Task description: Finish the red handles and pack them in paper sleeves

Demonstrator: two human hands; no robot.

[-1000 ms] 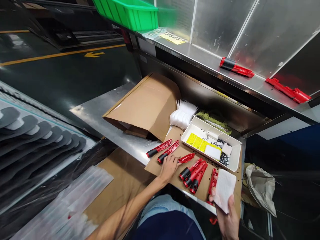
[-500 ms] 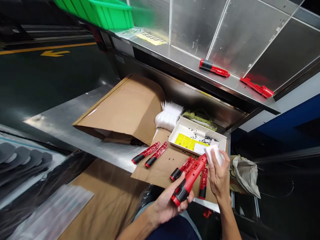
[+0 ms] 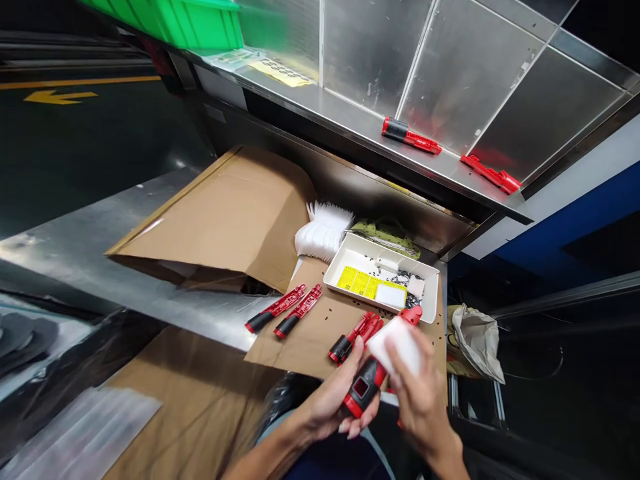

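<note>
Change from earlier frame: my right hand (image 3: pixel 425 400) has brought the white wipe (image 3: pixel 397 345) in from beside the red plastic housing (image 3: pixel 365 390) to its upper part, and it now covers that part; the hand is blurred. The housing has tilted, its open red-and-black end turned towards me.
Left hand (image 3: pixel 335 393): fingers clenched around the lower end of the housing, which is held just above the edge of the cardboard sheet (image 3: pixel 310 340).
Right hand: fingers grasping the wipe, pressed against the housing.
Task item location: in my left hand, between my hands, below the tray.
Tray: white plastic tray (image 3: pixel 350 250), ahead of my fingers on the cardboard, holds small black pieces (image 3: pixel 400 280) and white pads (image 3: pixel 415 287).
On cardboard: a cluster of red housings (image 3: pixel 356 337) just beyond my left fingers; two more, red with black ends (image 3: pixel 275 309) (image 3: pixel 299 311), further left.
Shelf above: two red parts (image 3: pixel 411 135) (image 3: pixel 491 175) on the steel shelf (image 3: pixel 325 110), far ahead of my fingers; green crate (image 3: pixel 175 17) at its far left.
Writing: yellow label (image 3: pixel 370 285) in the tray, print too small to read; no brand legible.
</note>
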